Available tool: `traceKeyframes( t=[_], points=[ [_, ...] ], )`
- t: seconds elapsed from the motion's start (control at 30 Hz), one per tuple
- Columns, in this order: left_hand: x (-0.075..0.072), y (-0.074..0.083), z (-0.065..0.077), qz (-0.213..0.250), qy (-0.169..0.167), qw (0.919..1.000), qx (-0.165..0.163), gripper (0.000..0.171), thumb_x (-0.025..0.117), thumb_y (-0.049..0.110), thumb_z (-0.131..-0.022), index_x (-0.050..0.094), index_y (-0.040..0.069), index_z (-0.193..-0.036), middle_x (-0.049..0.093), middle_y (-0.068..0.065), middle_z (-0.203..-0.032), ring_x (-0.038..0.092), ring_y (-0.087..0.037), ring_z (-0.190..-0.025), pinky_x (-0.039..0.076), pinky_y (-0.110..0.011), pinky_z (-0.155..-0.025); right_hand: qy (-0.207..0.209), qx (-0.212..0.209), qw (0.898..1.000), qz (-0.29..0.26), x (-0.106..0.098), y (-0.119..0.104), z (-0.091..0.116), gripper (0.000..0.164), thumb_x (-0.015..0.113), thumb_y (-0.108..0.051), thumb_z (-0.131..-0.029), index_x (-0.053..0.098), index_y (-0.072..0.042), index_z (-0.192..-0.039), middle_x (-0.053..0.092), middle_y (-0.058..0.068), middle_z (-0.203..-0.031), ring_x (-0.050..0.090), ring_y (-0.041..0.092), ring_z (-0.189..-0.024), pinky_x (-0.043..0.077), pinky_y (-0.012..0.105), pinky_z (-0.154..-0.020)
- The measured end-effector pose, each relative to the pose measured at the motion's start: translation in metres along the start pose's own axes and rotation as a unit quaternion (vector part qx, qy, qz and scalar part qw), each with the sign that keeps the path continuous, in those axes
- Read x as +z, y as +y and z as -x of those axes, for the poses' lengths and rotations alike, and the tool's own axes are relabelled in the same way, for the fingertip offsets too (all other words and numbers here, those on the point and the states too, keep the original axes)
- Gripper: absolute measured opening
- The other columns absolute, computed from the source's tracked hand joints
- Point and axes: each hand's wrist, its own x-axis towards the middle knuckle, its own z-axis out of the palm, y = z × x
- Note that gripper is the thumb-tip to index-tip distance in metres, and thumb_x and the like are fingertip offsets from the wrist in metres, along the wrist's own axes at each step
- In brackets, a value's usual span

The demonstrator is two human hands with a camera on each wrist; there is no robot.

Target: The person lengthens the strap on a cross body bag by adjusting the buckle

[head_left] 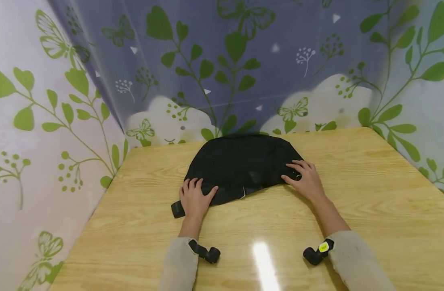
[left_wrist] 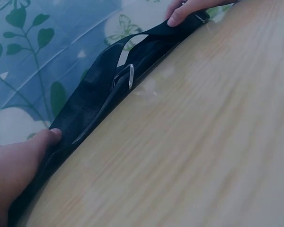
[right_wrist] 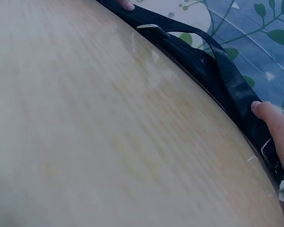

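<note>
A black bag-like fabric item (head_left: 247, 161) lies flat on the table, curved along its far edge. It has a strap (right_wrist: 232, 78) and metal rings; one ring (left_wrist: 131, 76) stands up near the middle of the near edge. My left hand (head_left: 195, 199) rests on its left end, fingers spread, thumb touching the band along the near edge. On the right end lies my right hand (head_left: 306, 181), thumb apart from the fingers, beside another metal ring (right_wrist: 266, 149). In both wrist views the fingertips are partly hidden.
The wooden table (head_left: 134, 250) reaches a patterned curtain (head_left: 192, 48) at the back, with printed walls (head_left: 32, 133) on both sides. A black strap end (head_left: 177, 209) sticks out left of my left hand. A bright reflection lies on the near tabletop.
</note>
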Motion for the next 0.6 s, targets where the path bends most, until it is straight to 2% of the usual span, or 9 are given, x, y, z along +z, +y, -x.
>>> traceKeyframes(
  t=[0.2,0.47,0.6],
  points=[
    [-0.002,-0.010,-0.008,0.017,-0.005,0.9998,0.011,0.067,0.054,0.061,-0.082,0.055,0.011,-0.128,0.044,-0.007,-0.132,0.025,-0.029,-0.128,0.015,-0.046,-0.104,-0.036,-0.001,0.999,-0.009,0.001,0.001,-0.007,0.052,0.071,-0.036,-0.079,0.060,-0.005,-0.119,0.046,0.019,-0.129,0.031,0.040,-0.121,0.026,0.056,-0.096],
    [-0.006,-0.020,-0.016,0.041,-0.007,0.9982,0.042,0.063,0.058,0.055,-0.082,0.056,0.010,-0.126,0.047,-0.007,-0.132,0.027,-0.029,-0.127,0.013,-0.046,-0.105,-0.030,-0.014,0.999,-0.019,0.004,0.002,-0.011,0.051,0.072,-0.034,-0.079,0.060,-0.005,-0.119,0.047,0.019,-0.128,0.032,0.040,-0.122,0.027,0.056,-0.096],
    [-0.005,-0.026,-0.016,0.042,-0.014,0.9983,0.038,0.062,0.059,0.055,-0.082,0.056,0.011,-0.126,0.047,-0.007,-0.132,0.027,-0.028,-0.128,0.012,-0.045,-0.105,-0.034,-0.023,0.999,-0.012,0.009,0.001,-0.013,0.051,0.072,-0.036,-0.079,0.061,-0.006,-0.119,0.048,0.018,-0.127,0.034,0.039,-0.120,0.028,0.055,-0.095]
  ],
)
